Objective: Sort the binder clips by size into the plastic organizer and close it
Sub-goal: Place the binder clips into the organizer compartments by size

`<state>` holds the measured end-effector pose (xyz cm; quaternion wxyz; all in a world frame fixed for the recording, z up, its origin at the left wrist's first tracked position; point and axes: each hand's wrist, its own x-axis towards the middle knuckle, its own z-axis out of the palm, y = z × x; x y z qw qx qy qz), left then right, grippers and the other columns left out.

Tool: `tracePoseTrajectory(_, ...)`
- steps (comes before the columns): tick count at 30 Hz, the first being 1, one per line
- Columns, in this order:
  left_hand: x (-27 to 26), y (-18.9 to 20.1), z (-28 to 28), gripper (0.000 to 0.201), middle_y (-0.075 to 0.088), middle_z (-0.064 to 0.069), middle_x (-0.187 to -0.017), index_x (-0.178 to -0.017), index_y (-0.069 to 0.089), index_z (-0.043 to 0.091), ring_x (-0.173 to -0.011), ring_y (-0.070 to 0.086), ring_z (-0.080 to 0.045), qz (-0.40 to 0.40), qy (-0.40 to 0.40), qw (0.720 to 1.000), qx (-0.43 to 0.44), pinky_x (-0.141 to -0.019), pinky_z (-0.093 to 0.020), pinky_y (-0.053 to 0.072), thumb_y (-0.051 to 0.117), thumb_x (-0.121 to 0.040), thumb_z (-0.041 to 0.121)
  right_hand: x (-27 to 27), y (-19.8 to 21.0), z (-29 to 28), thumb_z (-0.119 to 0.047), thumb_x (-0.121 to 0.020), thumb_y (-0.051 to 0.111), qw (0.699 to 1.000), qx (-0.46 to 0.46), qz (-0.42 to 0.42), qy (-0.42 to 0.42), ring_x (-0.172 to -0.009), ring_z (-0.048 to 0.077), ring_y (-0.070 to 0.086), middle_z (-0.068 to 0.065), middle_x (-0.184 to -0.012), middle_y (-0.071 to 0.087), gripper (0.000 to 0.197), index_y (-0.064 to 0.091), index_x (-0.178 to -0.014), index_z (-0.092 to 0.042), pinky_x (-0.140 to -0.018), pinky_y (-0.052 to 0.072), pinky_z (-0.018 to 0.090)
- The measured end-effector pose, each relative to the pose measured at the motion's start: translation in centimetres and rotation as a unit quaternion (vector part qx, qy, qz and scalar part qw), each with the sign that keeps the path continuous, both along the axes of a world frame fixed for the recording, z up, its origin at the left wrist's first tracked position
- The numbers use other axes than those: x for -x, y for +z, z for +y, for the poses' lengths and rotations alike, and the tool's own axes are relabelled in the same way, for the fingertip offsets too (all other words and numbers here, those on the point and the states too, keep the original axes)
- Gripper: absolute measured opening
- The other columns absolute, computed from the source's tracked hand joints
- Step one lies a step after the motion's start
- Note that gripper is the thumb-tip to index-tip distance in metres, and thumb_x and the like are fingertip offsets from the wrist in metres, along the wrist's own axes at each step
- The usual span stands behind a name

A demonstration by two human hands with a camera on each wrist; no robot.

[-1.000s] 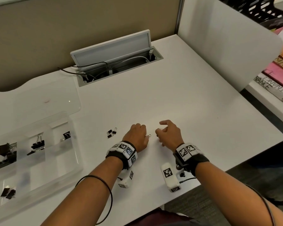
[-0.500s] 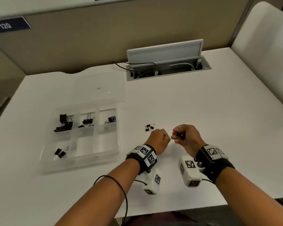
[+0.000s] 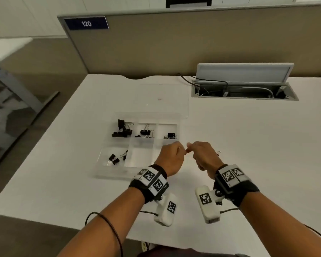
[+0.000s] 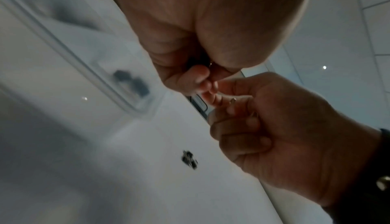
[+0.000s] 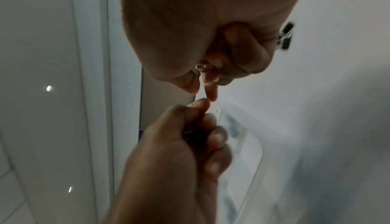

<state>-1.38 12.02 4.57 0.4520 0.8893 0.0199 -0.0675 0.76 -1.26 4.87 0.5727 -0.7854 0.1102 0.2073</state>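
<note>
Between the two raised fists a small binder clip (image 5: 195, 136) is gripped in the left hand (image 3: 171, 158); right hand (image 3: 205, 157) is clenched on a wire handle. Light, stiff, springy; pinch by the body. Organizer (image 3: 107, 173) at 10 o'clock. Hands were lower and apart 0.5 s ago.

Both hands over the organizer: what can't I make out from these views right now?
- What the left hand and right hand pinch: head view, curled fingers cover it; wrist views show only glimpses.
- Loose clips on the table: blurred in the left wrist view; the right hand hides most in the head view.
- Organizer near-right compartment: head view, left hand covers it.
</note>
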Motion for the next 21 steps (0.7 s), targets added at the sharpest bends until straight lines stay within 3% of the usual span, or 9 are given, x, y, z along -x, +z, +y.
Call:
tracePoseTrajectory(5,-0.7,0.1,6.5,0.017,0.062,-0.007,-0.081,-0.077,0.059,0.007,-0.072,0.059,-0.022,-0.045,0.081,0.993,-0.073,-0.068,-0.036,0.052,0.047,-0.089,0.012,0.0,0.1,3.7,-0.019,-0.088,0.054,1.0,0.003,0.0,0.027,-0.051,0.014,0.039,-0.002,-0.066,0.05,0.015,0.063,-0.083,-0.009,-0.042,0.03,0.024)
tracePoseTrajectory(8,-1.4,-0.5,9.7,0.015,0.06,-0.007,-0.084,-0.078,0.06,0.005,-0.079,0.061,-0.024,-0.019,0.079,0.985,-0.15,-0.069,-0.034,0.053,0.047,-0.086,0.006,0.1,0.0,5.3,-0.009,-0.084,0.05,0.999,-0.006,0.009,0.033,-0.057,0.015,0.044,0.004,-0.074,0.054,0.014,0.063,-0.088,-0.01,-0.046,0.034,0.024)
tracePoseTrajectory(12,-2.1,-1.9,11.6,0.025,0.059,-0.01,-0.11,-0.101,0.064,0.007,-0.097,0.06,-0.027,0.085,0.007,0.973,-0.217,-0.079,-0.029,0.048,0.051,-0.082,-0.001,-0.1,-0.3,7.2,0.0,-0.084,0.046,0.998,0.005,-0.001,0.065,-0.072,0.02,0.061,0.013,-0.091,0.061,0.029,0.059,-0.108,-0.011,-0.055,0.05,0.027)
tracePoseTrajectory(15,-2.2,-2.6,12.1,0.033,0.057,-0.011,-0.117,-0.11,0.062,0.009,-0.101,0.059,-0.028,0.11,-0.036,0.965,-0.235,-0.084,-0.03,0.049,0.051,-0.082,-0.003,-0.6,-0.5,8.7,0.001,-0.087,0.05,0.997,0.006,-0.018,0.079,-0.077,0.023,0.068,0.018,-0.097,0.064,0.028,0.058,-0.112,-0.008,-0.066,0.059,0.032)
tracePoseTrajectory(21,-1.7,-3.1,13.0,0.045,0.051,-0.013,-0.124,-0.129,0.048,0.012,-0.111,0.054,-0.029,0.102,-0.085,0.963,-0.236,-0.089,-0.033,0.046,0.056,-0.086,0.004,-1.6,-1.2,11.6,0.001,-0.087,0.054,0.984,0.083,-0.058,0.144,-0.09,0.025,0.07,0.013,-0.098,0.068,0.028,0.061,-0.113,-0.005,-0.084,0.058,0.037)
